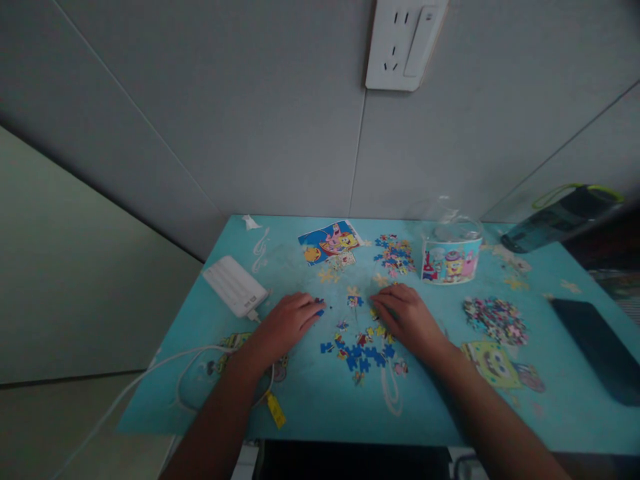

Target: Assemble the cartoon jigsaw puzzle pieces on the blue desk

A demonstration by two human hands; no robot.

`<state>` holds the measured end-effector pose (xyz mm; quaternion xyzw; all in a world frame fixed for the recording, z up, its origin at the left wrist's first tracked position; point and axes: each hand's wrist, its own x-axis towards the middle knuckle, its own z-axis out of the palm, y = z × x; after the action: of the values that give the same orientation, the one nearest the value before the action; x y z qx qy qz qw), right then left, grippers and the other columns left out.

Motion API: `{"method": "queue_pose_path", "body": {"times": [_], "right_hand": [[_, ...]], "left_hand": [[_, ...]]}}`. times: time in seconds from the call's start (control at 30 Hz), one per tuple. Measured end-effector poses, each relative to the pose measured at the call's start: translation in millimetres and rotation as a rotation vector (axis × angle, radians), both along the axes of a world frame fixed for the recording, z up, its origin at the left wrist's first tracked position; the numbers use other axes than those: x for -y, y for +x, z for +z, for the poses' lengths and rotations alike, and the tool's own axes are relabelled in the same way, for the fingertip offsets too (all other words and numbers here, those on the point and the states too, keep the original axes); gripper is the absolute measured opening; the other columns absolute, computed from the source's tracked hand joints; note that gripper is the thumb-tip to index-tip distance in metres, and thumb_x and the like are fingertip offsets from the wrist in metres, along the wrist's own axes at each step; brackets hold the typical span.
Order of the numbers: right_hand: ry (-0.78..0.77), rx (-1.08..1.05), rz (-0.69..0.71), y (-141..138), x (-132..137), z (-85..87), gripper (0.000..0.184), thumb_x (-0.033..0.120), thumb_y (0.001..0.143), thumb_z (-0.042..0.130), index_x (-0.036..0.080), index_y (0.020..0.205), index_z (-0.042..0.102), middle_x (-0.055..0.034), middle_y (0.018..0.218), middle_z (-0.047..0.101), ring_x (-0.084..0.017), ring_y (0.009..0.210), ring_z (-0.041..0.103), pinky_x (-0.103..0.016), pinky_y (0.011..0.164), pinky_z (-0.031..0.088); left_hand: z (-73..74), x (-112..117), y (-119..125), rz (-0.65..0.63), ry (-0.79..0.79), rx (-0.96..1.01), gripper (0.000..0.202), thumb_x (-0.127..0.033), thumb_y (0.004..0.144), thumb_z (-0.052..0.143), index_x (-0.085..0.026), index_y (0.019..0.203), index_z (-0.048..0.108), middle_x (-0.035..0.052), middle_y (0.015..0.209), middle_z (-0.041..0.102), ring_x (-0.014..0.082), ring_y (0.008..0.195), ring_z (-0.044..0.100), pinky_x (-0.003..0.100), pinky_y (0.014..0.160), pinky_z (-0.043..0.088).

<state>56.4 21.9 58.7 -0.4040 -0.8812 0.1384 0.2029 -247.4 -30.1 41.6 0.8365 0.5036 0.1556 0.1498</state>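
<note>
My left hand (293,319) is closed, thumb and fingertips together, on a blue jigsaw puzzle piece (319,308). To its right lies a small blue and multicoloured puzzle piece (355,301), apart from both hands. My right hand (404,308) rests low over the table with its fingers pinched; what sits between them, if anything, is hidden. Just under its fingertips is a yellowish puzzle piece (374,313). Nearer to me, between my forearms, loose pieces (364,352) in blue, yellow and red are scattered on the turquoise table (320,413).
Behind my hands lie a cartoon picture card (330,241) and a pile of puzzle pieces (394,255). A clear tub (453,257), another pile (496,320), a dark phone (597,347) and a bottle (560,217) are rightward. At left, a white power bank (235,285) trails a cable (193,350).
</note>
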Motion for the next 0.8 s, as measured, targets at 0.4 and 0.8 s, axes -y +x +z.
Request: {"method": "queue_pose_path", "body": {"times": [0.4,0.8], "right_hand": [[0.061,-0.076,-0.095,8.9,-6.4,1.6,0.024,0.027,0.1,0.049,0.021,0.11,0.071,-0.0097,0.104,0.071,-0.025,0.097,0.063,-0.042,0.09,0.049],[-0.23,-0.206,-0.156,25.7,-14.6,5.6,0.023,0.033,0.096,0.056,0.021,0.107,0.072,-0.0059,0.1,0.072,-0.02,0.087,0.066,-0.033,0.078,0.051]], "left_hand": [[1.2,-2.0,0.5,-0.002,0.004,0.022,0.02,-0.029,0.099,0.053,-0.024,0.115,0.063,0.0047,0.116,0.061,0.0206,0.108,0.057,0.04,0.097,0.047],[-0.3,-1.6,-0.6,-0.028,0.039,0.006,0.022,-0.031,0.1,0.051,-0.024,0.119,0.061,0.004,0.114,0.062,0.0199,0.105,0.059,0.039,0.094,0.048]]}}
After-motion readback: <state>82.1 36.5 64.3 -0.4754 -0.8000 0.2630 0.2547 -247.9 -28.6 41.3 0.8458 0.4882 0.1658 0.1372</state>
